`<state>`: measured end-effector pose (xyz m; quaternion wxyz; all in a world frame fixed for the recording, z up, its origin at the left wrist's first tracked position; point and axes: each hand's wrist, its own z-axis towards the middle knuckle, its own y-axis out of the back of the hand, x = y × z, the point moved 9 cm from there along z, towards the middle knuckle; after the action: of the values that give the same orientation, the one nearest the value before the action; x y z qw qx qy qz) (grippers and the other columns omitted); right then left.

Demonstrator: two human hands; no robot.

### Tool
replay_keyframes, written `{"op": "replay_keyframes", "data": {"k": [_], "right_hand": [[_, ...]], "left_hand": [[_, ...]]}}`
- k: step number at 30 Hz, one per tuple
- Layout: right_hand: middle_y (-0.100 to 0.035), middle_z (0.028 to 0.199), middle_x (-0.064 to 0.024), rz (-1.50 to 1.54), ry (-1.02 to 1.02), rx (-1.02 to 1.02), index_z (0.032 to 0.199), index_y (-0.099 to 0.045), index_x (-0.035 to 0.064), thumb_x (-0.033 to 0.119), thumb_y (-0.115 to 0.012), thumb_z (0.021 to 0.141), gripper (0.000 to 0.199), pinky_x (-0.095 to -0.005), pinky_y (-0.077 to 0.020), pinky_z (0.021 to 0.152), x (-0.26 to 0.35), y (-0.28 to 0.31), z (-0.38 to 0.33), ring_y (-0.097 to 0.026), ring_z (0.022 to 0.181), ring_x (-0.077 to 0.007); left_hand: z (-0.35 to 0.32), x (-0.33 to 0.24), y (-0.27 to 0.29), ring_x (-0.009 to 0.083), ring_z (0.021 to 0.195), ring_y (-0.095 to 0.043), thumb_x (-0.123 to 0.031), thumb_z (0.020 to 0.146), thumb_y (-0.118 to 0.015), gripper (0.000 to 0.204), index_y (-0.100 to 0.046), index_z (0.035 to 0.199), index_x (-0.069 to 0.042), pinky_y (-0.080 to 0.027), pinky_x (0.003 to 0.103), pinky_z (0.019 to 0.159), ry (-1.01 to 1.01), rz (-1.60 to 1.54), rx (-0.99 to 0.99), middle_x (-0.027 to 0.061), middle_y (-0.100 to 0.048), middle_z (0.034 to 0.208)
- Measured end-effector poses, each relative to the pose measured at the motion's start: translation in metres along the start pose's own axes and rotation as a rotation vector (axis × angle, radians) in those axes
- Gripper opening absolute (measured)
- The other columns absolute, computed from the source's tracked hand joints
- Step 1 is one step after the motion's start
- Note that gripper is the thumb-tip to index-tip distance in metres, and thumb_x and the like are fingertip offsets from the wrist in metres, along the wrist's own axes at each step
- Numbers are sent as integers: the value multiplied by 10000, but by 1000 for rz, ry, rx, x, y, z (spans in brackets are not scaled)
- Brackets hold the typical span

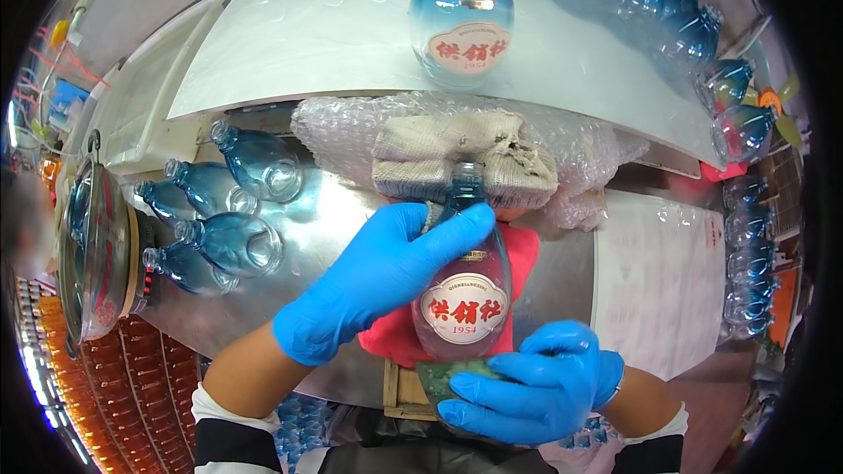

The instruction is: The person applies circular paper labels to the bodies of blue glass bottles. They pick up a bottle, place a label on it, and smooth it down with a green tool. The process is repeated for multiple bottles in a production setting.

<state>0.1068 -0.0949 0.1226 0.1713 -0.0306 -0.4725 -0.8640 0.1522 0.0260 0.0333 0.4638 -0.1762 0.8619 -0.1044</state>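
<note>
Our left grip [386,254] curls around the shoulder of a labelled bottle [465,307], seemingly to steady it, while our right grip [536,382] holds a green pad [446,376] at its base, at six o'clock. We keep the bottle tilted mid-tabletop [562,276], its neck over a beige knit cloth [421,154] at twelve o'clock, probably a cushion; pink cloth [393,344] beneath likely guards its surface. Five blue bottles [226,239] lie toward ten o'clock, apparently within reach.
</note>
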Motion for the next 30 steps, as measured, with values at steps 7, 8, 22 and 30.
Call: {"op": "replay_keyframes", "data": {"k": [7,8,22,30], "right_hand": [[-582,679,-43,364,-760,-267,846,-636,54,115,-778,643,255,-271,-465,630,-115,17,28,-559,597,-139],[-584,705,-55,572,-927,-313,863,-626,35,85,-768,659,253,-261,-481,645,-128,7,21,-583,654,-138],[-629,848,6,-102,-61,-17,874,-637,137,152,-661,675,201,-298,-463,618,23,6,-8,-600,745,-147],[-462,724,14,1026,-1232,-479,766,-477,59,156,-646,801,198,-207,-378,596,-93,-35,-70,-423,650,-60]], "left_hand": [[-37,32,6,276,1267,-324,-392,744,-669,894,-188,1379,16,-78,451,1059,-488,241,-26,170,-353,1349],[-37,38,10,287,1297,-279,-391,708,-705,959,-165,1388,17,80,479,1060,-484,344,-67,177,-330,1367],[-52,37,5,302,1354,-160,-355,694,-690,1042,-27,1414,3,85,447,1074,-679,541,43,191,-152,1459],[-26,35,22,254,1249,-343,-249,773,-631,766,-246,1386,2,-246,366,1046,-475,174,9,155,-327,1374]]}}
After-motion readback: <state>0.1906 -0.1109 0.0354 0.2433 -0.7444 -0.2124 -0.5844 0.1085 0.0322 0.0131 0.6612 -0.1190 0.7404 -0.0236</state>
